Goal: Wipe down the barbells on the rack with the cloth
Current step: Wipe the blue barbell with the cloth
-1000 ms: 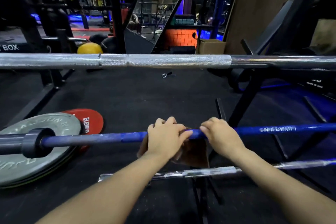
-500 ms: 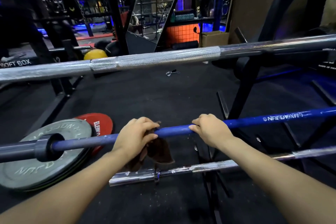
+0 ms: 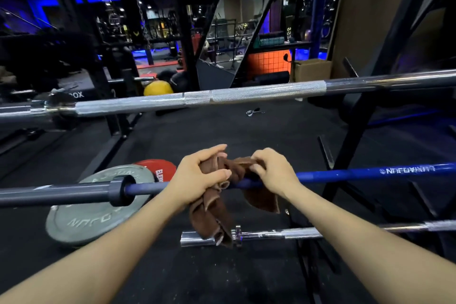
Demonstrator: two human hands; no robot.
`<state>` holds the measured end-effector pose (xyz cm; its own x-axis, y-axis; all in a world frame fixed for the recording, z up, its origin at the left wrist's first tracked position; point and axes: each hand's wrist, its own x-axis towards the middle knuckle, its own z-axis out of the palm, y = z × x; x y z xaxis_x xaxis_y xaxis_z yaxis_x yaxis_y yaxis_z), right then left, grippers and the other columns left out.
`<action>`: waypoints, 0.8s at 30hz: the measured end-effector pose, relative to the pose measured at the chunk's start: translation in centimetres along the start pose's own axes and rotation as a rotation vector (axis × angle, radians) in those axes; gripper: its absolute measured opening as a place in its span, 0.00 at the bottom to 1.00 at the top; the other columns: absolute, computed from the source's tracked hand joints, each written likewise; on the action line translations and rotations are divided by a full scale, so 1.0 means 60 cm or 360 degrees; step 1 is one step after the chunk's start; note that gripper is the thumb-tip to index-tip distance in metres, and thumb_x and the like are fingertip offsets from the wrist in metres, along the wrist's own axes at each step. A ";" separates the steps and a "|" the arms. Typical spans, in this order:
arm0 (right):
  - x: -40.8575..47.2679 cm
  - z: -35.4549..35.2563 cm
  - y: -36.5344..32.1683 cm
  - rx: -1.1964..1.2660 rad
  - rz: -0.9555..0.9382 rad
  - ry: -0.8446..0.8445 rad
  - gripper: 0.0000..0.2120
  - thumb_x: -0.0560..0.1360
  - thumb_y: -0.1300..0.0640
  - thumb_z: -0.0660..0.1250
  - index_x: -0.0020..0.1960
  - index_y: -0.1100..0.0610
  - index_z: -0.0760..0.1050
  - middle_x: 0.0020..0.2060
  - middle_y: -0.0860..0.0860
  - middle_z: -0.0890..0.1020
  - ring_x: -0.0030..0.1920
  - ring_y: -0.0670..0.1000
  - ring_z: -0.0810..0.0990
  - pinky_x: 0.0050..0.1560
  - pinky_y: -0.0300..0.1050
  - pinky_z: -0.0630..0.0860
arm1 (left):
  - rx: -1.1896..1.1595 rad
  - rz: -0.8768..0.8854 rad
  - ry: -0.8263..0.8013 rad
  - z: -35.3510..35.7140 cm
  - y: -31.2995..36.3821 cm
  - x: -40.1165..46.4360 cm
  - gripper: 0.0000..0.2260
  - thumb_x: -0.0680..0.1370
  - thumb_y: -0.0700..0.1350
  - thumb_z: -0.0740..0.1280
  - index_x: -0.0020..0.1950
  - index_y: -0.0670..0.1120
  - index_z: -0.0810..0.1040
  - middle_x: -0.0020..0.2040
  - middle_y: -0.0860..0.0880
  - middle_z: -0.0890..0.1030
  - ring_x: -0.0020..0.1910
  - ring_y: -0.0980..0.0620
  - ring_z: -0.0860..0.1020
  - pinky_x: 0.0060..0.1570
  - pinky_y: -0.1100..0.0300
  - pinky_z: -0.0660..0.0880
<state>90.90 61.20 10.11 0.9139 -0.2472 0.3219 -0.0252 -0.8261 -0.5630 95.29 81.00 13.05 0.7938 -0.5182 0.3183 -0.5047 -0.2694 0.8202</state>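
Both grips, left hand and right hand, pinched the limp brown cloth bunched over the rigid blue barbell; it probably slid easily.

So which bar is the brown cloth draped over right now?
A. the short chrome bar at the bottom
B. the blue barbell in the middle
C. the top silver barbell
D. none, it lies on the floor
B: the brown cloth is bunched over the blue barbell, gripped by the left hand and the right hand, its loose ends hanging down toward the short chrome bar.
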 end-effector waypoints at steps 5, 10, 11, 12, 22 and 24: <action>0.010 -0.012 -0.069 0.0903 0.0193 -0.0040 0.06 0.78 0.60 0.59 0.44 0.53 0.72 0.39 0.52 0.77 0.41 0.55 0.78 0.42 0.52 0.80 | 0.0187 -0.0027 0.0130 -0.025 0.010 -0.021 0.29 0.65 0.48 0.79 0.64 0.54 0.75 0.56 0.56 0.79 0.55 0.61 0.76 0.54 0.75 0.68; 0.015 -0.005 -0.121 0.2005 0.0747 -0.0411 0.11 0.82 0.66 0.52 0.45 0.57 0.70 0.33 0.54 0.80 0.26 0.46 0.80 0.25 0.37 0.76 | 0.0304 0.0022 0.0399 -0.044 0.025 -0.023 0.23 0.62 0.57 0.73 0.56 0.57 0.78 0.56 0.53 0.80 0.56 0.57 0.77 0.61 0.58 0.72; 0.016 -0.003 -0.121 0.2164 0.0845 -0.0436 0.12 0.82 0.66 0.52 0.44 0.59 0.70 0.30 0.54 0.81 0.25 0.47 0.81 0.25 0.37 0.77 | 0.0355 0.0030 0.0427 -0.045 0.030 -0.018 0.22 0.63 0.57 0.74 0.56 0.56 0.78 0.55 0.54 0.80 0.56 0.57 0.77 0.61 0.58 0.72; 0.018 -0.002 -0.119 0.2266 0.0915 -0.0433 0.13 0.82 0.67 0.51 0.44 0.60 0.70 0.28 0.54 0.81 0.25 0.48 0.81 0.27 0.38 0.78 | 0.0405 0.0028 0.0441 -0.045 0.035 -0.013 0.22 0.64 0.56 0.76 0.56 0.55 0.79 0.55 0.55 0.79 0.56 0.57 0.77 0.60 0.59 0.71; 0.048 -0.007 -0.010 0.0875 0.0884 -0.0143 0.05 0.76 0.65 0.66 0.42 0.65 0.75 0.46 0.61 0.81 0.48 0.59 0.81 0.44 0.54 0.81 | 0.0623 -0.0230 0.0118 0.097 -0.017 0.056 0.29 0.68 0.58 0.74 0.60 0.44 0.68 0.52 0.49 0.66 0.53 0.49 0.71 0.50 0.61 0.65; 0.047 -0.016 0.014 0.0453 0.0696 -0.0159 0.06 0.75 0.60 0.68 0.44 0.63 0.79 0.44 0.59 0.82 0.47 0.57 0.80 0.49 0.49 0.78 | 0.0707 -0.0171 0.0007 0.122 -0.027 0.064 0.29 0.69 0.59 0.72 0.60 0.44 0.67 0.52 0.50 0.64 0.55 0.47 0.70 0.51 0.58 0.66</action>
<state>93.05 59.34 11.28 0.8771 -0.4770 -0.0557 -0.3146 -0.4831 -0.8171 96.68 73.48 9.43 0.8506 -0.4652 0.2451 -0.5151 -0.6441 0.5655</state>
